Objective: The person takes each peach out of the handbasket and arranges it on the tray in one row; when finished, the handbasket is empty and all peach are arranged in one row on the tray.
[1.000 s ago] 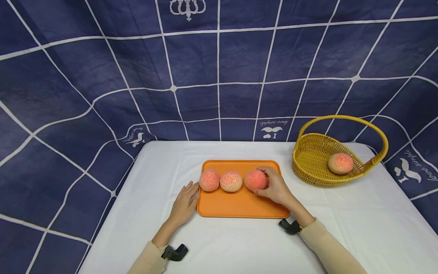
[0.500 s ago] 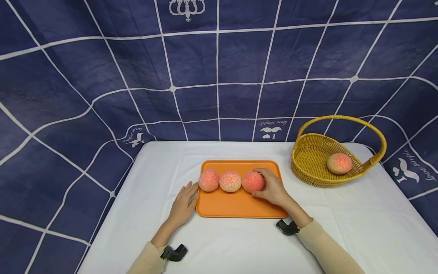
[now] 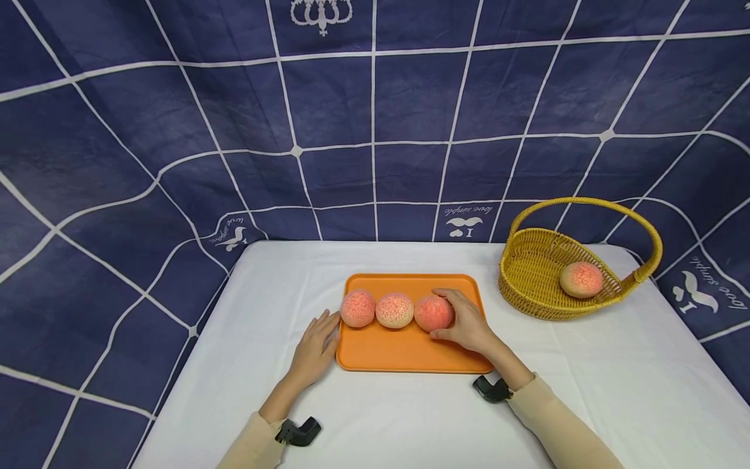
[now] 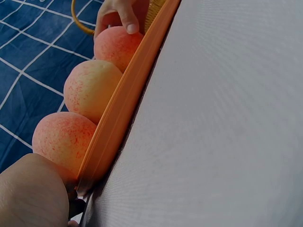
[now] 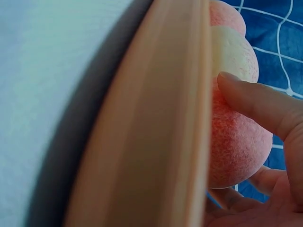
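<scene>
Three peaches stand in a row on an orange tray point(image 3: 410, 355): the left peach point(image 3: 358, 309), the middle peach point(image 3: 395, 311) and the redder right peach point(image 3: 432, 313). My right hand point(image 3: 465, 324) curls round the right peach from its right side. In the right wrist view the thumb lies along that peach point(image 5: 241, 137), with other fingers partly hidden behind it. My left hand point(image 3: 316, 348) rests at the tray's left edge, its fingers extended beside the left peach. The left wrist view shows the back of that hand point(image 4: 33, 191) next to the left peach point(image 4: 66, 142).
A yellow wicker basket point(image 3: 527, 296) with a tall handle stands to the right of the tray and holds another peach point(image 3: 581, 280). A white cloth point(image 3: 375, 417) covers the table. Dark blue checked fabric point(image 3: 410, 98) hangs behind and at both sides.
The right hand has moved the right peach slightly left, so the gap to the middle peach has closed. Over the last half second almost nothing differs. The left hand stays in place.
</scene>
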Demonstrator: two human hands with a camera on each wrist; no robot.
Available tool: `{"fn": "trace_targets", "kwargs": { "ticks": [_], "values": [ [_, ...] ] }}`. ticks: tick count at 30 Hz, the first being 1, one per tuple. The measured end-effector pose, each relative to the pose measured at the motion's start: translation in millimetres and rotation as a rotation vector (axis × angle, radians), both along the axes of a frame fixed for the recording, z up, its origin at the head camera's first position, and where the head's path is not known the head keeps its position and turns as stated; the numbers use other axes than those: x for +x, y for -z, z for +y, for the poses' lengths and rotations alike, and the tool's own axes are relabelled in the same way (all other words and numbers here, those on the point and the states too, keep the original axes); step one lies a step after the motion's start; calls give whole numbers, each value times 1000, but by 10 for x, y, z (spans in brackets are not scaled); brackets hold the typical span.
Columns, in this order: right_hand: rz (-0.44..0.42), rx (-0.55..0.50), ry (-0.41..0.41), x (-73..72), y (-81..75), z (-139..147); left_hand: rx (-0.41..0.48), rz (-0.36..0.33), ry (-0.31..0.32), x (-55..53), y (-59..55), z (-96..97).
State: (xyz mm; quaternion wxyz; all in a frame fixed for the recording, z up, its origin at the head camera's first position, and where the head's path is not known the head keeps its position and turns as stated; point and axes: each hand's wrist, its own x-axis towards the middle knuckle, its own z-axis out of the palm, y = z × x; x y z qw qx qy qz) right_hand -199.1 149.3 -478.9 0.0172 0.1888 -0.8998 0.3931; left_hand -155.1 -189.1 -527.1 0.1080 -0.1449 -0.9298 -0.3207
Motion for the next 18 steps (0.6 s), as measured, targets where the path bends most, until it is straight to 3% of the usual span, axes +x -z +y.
{"fn": "trace_targets", "kwargs": {
  "ticks": [11,18],
  "values": [
    [5,5,9,-8,7,7,-2,20,10,-2,16,1],
    [-7,-1,7,-29,12,14,0,-5,4,-10,12,2]
  ]
}}
